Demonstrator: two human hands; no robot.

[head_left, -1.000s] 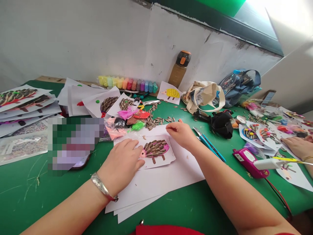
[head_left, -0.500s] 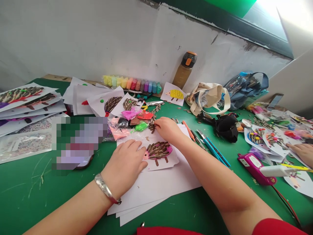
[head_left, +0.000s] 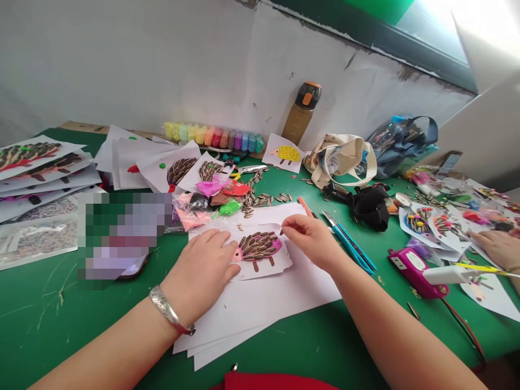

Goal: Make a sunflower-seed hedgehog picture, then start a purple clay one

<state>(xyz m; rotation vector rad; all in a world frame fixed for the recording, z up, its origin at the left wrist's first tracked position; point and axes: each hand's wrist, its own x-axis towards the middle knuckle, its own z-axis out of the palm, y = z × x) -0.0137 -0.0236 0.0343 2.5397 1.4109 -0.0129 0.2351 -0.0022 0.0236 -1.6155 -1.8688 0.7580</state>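
Note:
A hedgehog picture [head_left: 260, 246] lies on a stack of white paper [head_left: 260, 303]; its pink-purple back is covered with striped sunflower seeds, and it has brown legs. My left hand [head_left: 205, 257] rests flat on the picture's left side, fingers spread, beside the hedgehog's face. At the right edge of the picture, my right hand [head_left: 311, 238] pinches a small dark sunflower seed [head_left: 281, 231] between thumb and fingertips, close to the hedgehog's rear. Loose sunflower seeds [head_left: 264, 200] lie scattered just beyond the paper. Bags of pink, red, black and green clay [head_left: 215, 197] sit to their left.
Blue cutters [head_left: 351, 246] and an orange pen [head_left: 304, 207] lie right of the paper. Beyond are a bottle [head_left: 300, 114], a cloth bag [head_left: 345, 162] and a row of coloured clay [head_left: 215, 135]. Another person's hand [head_left: 495, 246] is at far right, near a magenta device [head_left: 418, 271].
My right hand has drawn back from the loose seed pile to the picture's right edge, now with a seed in its fingertips. My left hand stays on the picture.

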